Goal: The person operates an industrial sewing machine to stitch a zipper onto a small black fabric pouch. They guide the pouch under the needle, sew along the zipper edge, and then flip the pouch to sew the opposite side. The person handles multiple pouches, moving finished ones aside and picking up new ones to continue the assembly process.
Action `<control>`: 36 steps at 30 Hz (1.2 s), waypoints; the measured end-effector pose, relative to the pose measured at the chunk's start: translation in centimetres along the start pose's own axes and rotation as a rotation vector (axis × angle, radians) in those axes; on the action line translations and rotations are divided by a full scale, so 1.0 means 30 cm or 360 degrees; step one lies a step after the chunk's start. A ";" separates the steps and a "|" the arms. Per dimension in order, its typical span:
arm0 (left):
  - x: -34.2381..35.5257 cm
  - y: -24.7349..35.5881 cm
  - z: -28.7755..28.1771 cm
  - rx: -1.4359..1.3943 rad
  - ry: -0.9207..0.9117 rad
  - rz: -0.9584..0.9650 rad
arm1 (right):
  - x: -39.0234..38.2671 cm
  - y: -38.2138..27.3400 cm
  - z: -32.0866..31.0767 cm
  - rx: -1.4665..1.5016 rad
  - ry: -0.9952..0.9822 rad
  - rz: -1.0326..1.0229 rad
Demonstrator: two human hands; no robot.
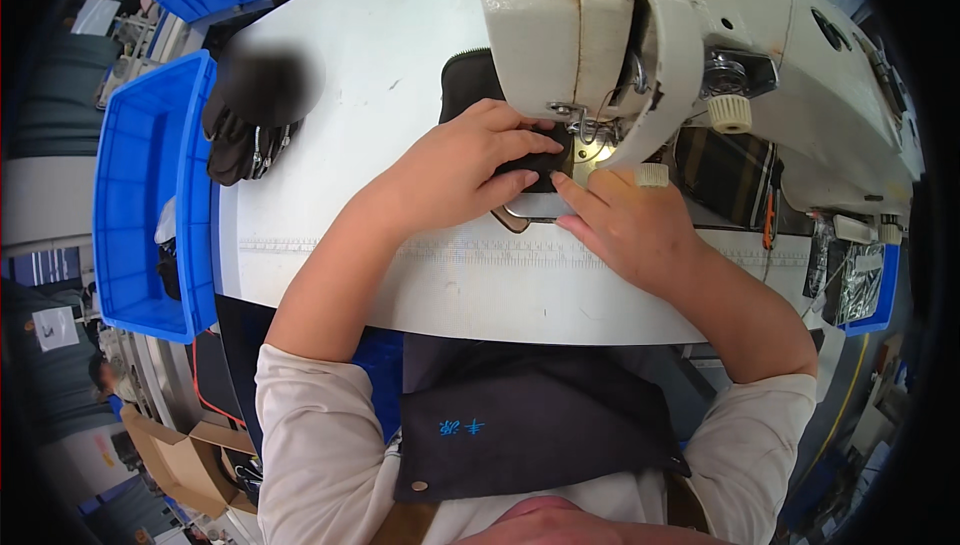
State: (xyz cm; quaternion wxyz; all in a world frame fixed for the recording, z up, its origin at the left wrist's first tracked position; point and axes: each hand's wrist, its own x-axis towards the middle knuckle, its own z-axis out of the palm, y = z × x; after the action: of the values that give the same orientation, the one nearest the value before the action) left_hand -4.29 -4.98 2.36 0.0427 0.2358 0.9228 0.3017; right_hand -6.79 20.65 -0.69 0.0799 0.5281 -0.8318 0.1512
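Both grips, left hand [455, 167] at seven o'clock and right hand [637, 223] at five from the sewing-machine head [535, 40], stand apart, fingertips on dark fabric [466, 79], apparently steadying it.

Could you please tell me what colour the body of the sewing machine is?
The sewing machine is off-white, best seen in the head view.

Sewing workshop: industrial sewing machine [535, 40], white worktable [350, 135] with printed ruler, blue bins [197, 205].
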 end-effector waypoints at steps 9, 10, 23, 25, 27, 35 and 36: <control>0.014 -0.018 0.039 -0.0148 0.0149 -0.0037 | 0.005 0.004 0.007 0.0091 0.0033 -0.0015; 0.015 -0.016 0.040 -0.0143 0.0177 -0.0009 | 0.003 0.005 0.009 0.0087 0.0030 -0.0017; 0.020 0.009 0.066 0.0172 0.0239 0.0007 | 0.006 -0.007 0.012 -0.0015 0.0022 -0.0053; 0.016 0.018 0.065 0.0171 0.0233 -0.0042 | 0.005 -0.012 0.012 -0.0054 0.0022 -0.0042; 0.014 0.020 0.067 0.0212 0.0273 -0.0002 | 0.008 -0.007 0.010 -0.0069 0.0041 -0.0073; 0.026 0.013 0.077 0.0370 0.0318 -0.0020 | 0.020 -0.006 0.020 -0.0144 0.0031 0.0027; 0.026 0.010 0.078 0.0386 0.0316 -0.0026 | 0.024 -0.007 0.019 -0.0150 0.0033 0.0034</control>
State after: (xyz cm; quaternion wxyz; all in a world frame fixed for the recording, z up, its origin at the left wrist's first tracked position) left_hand -4.33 -3.15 0.67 -0.0752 0.2009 0.9540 0.2094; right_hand -6.89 19.76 -0.97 0.1116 0.5133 -0.8427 0.1181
